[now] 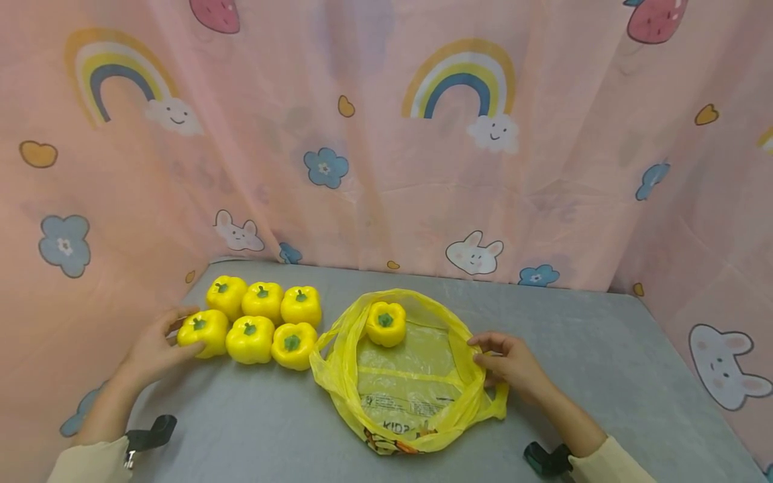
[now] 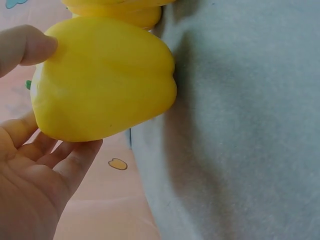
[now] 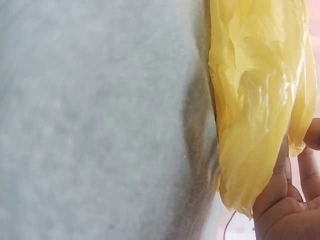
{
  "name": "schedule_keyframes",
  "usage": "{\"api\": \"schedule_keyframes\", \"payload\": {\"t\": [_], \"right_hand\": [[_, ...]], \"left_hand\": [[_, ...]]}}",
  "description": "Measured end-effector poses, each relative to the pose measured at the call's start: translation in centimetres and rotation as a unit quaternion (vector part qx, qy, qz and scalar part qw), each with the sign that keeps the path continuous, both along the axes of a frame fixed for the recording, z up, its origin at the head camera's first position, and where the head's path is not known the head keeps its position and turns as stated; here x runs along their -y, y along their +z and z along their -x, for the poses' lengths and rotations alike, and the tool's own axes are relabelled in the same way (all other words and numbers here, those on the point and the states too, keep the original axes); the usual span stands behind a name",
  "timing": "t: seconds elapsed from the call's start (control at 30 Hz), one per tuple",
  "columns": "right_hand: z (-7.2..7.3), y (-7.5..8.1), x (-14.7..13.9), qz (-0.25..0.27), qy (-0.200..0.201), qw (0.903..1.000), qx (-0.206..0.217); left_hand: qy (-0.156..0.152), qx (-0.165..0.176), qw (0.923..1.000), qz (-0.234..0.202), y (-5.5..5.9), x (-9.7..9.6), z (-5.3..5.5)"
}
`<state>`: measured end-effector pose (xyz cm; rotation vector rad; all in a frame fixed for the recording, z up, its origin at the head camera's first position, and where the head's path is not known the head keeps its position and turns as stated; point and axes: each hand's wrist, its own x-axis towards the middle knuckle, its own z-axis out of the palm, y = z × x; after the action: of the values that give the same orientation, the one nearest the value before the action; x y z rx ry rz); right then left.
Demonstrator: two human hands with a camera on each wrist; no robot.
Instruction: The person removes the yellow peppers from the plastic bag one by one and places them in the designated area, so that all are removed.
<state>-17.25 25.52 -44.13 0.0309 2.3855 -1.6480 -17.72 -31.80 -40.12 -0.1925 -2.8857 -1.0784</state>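
My left hand (image 1: 158,347) is around the front-left yellow bell pepper (image 1: 207,333), thumb on one side and fingers on the other. In the left wrist view that bell pepper (image 2: 105,80) fills the grasp, its green stem turned away. Several more yellow bell peppers (image 1: 262,302) sit beside it in two rows. A yellow plastic bag (image 1: 341,376) lies with its mouth spread wide, one bell pepper (image 1: 386,324) inside near the back. My right hand (image 1: 513,365) holds the bag's right rim; folds of the bag (image 3: 255,115) partly hide the fingers in the right wrist view.
A grey cloth-covered table (image 1: 604,376) lies beneath everything. Behind and at both sides hangs a pink curtain (image 1: 386,221) printed with rainbows, rabbits and flowers. Black wrist mounts (image 1: 151,433) show at both sleeves.
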Motion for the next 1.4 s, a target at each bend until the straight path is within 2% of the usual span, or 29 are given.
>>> {"api": "schedule_keyframes", "payload": {"t": [0.3,0.53,0.7,0.9,1.03,1.17,1.4], "right_hand": [[-0.2,0.2,0.0,0.003,0.011,0.9999,-0.009],[-0.3,0.2,0.2,-0.004,-0.007,1.0000,0.001],[-0.4,0.3,0.2,-0.003,-0.001,1.0000,-0.008],[-0.4,0.3,0.1,0.003,0.000,1.0000,-0.007],[-0.3,0.3,0.1,0.003,0.003,1.0000,-0.009],[-0.4,0.4,0.1,0.006,0.005,0.9999,-0.010],[-0.5,0.5,0.0,0.010,0.007,0.9999,-0.010]], "left_hand": [[-0.003,0.004,1.0000,-0.007,-0.3,-0.1,0.0],[-0.009,-0.003,0.9999,-0.008,-0.5,0.0,0.1],[-0.011,-0.006,0.9998,-0.013,-0.7,0.1,0.0],[-0.004,-0.004,0.9998,-0.016,-0.7,0.1,-0.2],[0.016,0.000,0.9997,-0.019,-0.3,-0.1,-0.5],[0.026,-0.013,0.9995,-0.015,0.6,-0.3,-1.0],[0.021,-0.075,0.9969,-0.012,2.2,-1.6,-1.6]]}}
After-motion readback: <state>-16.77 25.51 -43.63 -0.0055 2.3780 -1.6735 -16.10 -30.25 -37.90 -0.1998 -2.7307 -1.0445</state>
